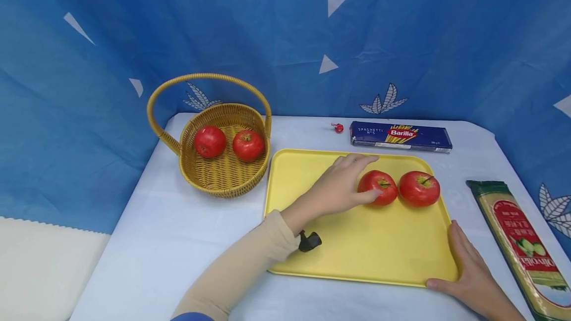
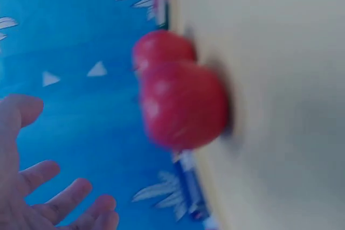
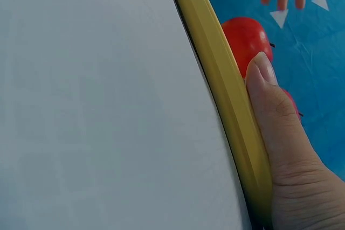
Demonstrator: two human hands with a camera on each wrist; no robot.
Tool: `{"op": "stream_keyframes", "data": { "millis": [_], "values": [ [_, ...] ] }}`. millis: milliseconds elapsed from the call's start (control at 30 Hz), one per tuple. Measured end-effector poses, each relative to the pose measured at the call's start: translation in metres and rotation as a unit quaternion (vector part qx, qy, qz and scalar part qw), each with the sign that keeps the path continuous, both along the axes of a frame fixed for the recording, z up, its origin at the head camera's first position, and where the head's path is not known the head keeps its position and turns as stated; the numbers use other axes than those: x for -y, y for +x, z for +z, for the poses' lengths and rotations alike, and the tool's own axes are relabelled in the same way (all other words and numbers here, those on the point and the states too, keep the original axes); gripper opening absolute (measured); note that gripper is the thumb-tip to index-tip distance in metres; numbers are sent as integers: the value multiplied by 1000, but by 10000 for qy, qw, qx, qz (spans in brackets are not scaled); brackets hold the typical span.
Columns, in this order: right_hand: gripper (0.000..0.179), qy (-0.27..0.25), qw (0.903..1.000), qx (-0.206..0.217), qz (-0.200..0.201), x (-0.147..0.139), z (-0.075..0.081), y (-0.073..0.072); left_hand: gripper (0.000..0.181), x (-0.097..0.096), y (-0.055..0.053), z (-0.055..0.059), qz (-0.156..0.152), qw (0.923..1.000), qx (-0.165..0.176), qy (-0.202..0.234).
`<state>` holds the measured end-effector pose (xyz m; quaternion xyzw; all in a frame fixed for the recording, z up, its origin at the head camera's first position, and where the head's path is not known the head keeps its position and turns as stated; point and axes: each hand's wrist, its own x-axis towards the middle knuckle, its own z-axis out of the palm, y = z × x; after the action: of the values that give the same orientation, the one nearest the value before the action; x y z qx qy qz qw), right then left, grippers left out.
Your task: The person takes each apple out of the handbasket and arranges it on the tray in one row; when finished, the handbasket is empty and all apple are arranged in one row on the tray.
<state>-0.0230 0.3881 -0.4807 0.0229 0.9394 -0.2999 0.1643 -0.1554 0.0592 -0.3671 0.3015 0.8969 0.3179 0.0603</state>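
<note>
Left hand [image 1: 339, 185], fingers spread, hovers clear of one apple [image 1: 387, 191], which sits beside another apple [image 1: 418, 189] toward the far right corner of a tray [image 1: 348, 261]; the right hand [image 1: 473, 269], thumb and fingers apart, touches the tray's near right corner. Toward the tabletop's [image 1: 178, 237] far left corner, a basket [image 1: 225, 175] holds two more.

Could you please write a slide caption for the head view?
Left hand at one of two apples on a yellow tray, right hand holding its corner; a basket holds two more.
</note>
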Motion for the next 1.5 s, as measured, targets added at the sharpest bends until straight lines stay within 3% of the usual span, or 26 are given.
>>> {"op": "stream_keyframes", "data": {
  "millis": [167,367,533,667,767,933,1200,1500],
  "values": [
    [135,24,10000,-17,27,-1,-1,1,59,48,9,20,296,9974,-481,438],
    [135,110,9999,-27,88,-3,-2,3,59,112,6,25,1294,9865,-484,878],
    [136,64,9999,49,62,-2,-1,3,67,158,-8,12,2258,9683,-175,1050],
    [136,63,9999,157,31,-2,-1,2,74,181,-21,-4,2969,9491,89,1050],
    [135,91,9997,245,17,-3,-2,1,78,189,-27,-15,3343,9375,255,937],
    [135,72,9994,338,-6,-2,-2,-1,82,193,-37,-27,3681,9264,396,684],
    [138,65,9997,227,35,-3,-2,-1,96,194,-48,-38,3797,9202,946,72],
    [136,76,9999,43,127,-2,-3,-1,101,191,-53,-40,3954,9117,1118,33]
  ]
}}
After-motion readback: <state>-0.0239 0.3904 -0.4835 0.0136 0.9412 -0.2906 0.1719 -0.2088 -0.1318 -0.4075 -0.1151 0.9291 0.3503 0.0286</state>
